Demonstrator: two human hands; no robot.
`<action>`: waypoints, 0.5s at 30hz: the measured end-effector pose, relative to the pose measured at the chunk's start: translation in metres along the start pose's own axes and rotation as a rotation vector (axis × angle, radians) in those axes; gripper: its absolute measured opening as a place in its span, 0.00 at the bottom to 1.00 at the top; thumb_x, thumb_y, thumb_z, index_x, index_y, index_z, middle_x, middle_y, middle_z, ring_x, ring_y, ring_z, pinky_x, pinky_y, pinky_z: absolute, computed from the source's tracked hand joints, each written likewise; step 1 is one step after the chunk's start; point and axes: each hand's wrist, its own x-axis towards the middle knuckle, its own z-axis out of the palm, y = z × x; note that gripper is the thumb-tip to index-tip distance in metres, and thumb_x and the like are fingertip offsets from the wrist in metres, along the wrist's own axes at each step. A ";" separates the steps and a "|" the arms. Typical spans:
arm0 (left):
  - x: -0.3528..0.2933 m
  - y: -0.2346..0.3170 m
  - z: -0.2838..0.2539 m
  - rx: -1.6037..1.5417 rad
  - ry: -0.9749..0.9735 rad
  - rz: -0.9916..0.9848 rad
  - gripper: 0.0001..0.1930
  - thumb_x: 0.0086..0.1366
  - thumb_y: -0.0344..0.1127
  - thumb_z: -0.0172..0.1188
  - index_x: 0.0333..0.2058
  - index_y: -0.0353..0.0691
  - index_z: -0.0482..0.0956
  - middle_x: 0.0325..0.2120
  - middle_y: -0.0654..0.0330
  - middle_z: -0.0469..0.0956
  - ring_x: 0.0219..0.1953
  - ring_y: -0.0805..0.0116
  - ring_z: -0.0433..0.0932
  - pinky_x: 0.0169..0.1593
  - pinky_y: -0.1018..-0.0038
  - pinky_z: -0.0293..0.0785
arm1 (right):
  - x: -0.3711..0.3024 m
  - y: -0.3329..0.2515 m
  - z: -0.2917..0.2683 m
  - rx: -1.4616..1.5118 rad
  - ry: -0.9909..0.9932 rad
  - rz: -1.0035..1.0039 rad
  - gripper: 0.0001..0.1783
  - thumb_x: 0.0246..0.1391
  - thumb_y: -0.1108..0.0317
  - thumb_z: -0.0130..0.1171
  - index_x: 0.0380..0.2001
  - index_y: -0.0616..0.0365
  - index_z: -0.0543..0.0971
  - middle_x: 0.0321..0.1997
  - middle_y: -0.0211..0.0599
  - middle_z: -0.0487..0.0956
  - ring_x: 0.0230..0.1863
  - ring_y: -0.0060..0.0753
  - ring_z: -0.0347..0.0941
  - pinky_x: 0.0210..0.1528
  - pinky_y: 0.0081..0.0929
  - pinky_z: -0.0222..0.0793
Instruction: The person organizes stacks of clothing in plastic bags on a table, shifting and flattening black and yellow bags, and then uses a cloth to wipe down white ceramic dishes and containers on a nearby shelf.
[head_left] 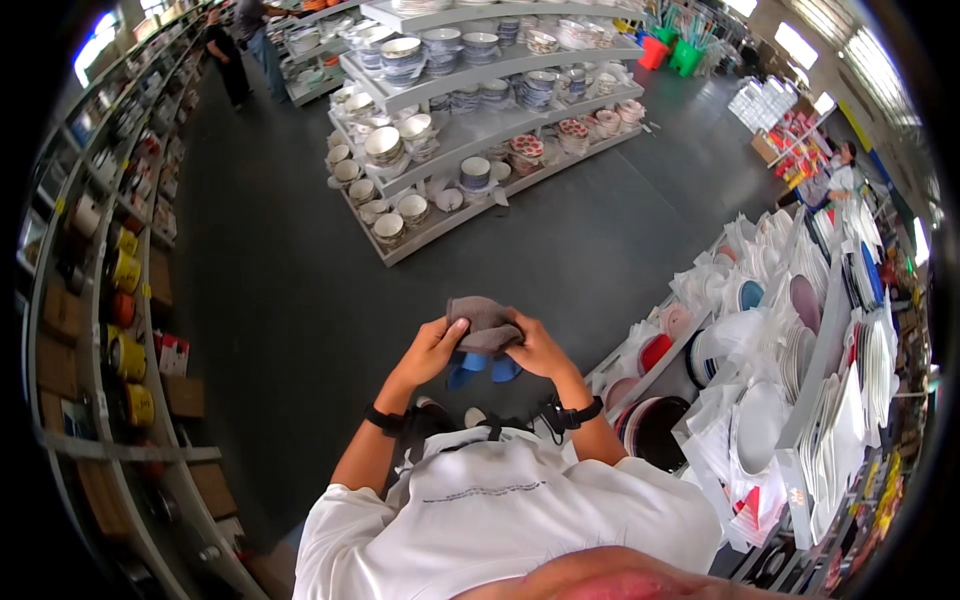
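Note:
A grey-brown cloth [484, 326] is held up in front of my body, bunched between both hands. My left hand [432, 350] grips its left edge, the thumb lying on top. On the right side, my right hand [541, 349] is closed round the other edge, with its fingers partly hidden by the fabric. Just below the cloth show blue pieces [461, 374]; whether they are joined to it or held with it I cannot tell. Each wrist wears a dark band.
Ahead stands a grey tiered shelf [452, 226] stacked with bowls. To my right, close by, a rack holds wrapped plates [757, 428]. Shelving with yellow tins and boxes [185, 396] runs along my left. Two people [228, 58] stand far left; another person [838, 178] is far right.

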 end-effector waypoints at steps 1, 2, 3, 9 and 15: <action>0.015 -0.001 -0.011 0.002 -0.013 0.041 0.19 0.75 0.43 0.47 0.40 0.29 0.76 0.26 0.66 0.74 0.31 0.79 0.66 0.36 0.76 0.69 | 0.013 0.015 0.001 0.071 0.001 0.091 0.22 0.48 0.76 0.57 0.50 0.61 0.74 0.44 0.45 0.80 0.45 0.42 0.78 0.48 0.32 0.72; 0.031 -0.002 -0.023 0.003 -0.027 0.082 0.18 0.76 0.42 0.47 0.40 0.29 0.76 0.27 0.66 0.73 0.31 0.78 0.66 0.36 0.76 0.68 | 0.027 0.031 0.005 0.076 0.013 0.097 0.22 0.48 0.76 0.57 0.50 0.61 0.74 0.44 0.45 0.80 0.45 0.42 0.78 0.48 0.32 0.72; 0.048 -0.002 -0.035 0.000 -0.041 0.076 0.18 0.76 0.42 0.47 0.40 0.29 0.76 0.27 0.66 0.73 0.31 0.78 0.66 0.36 0.76 0.68 | 0.038 0.046 0.009 0.097 0.018 0.108 0.22 0.49 0.76 0.54 0.50 0.61 0.74 0.47 0.44 0.78 0.47 0.40 0.76 0.49 0.32 0.71; 0.142 -0.029 -0.114 0.081 -0.174 0.123 0.17 0.75 0.41 0.48 0.37 0.30 0.76 0.24 0.68 0.67 0.29 0.77 0.63 0.34 0.77 0.65 | 0.135 0.137 0.012 0.089 -0.119 0.210 0.23 0.50 0.79 0.47 0.51 0.62 0.75 0.54 0.43 0.75 0.57 0.37 0.70 0.59 0.32 0.64; 0.230 -0.059 -0.194 0.069 -0.001 0.092 0.19 0.72 0.40 0.53 0.24 0.33 0.67 0.23 0.65 0.64 0.29 0.76 0.62 0.32 0.74 0.61 | 0.254 0.151 -0.012 -0.015 0.217 0.178 0.25 0.47 0.81 0.41 0.49 0.63 0.76 0.43 0.43 0.79 0.47 0.39 0.75 0.52 0.31 0.68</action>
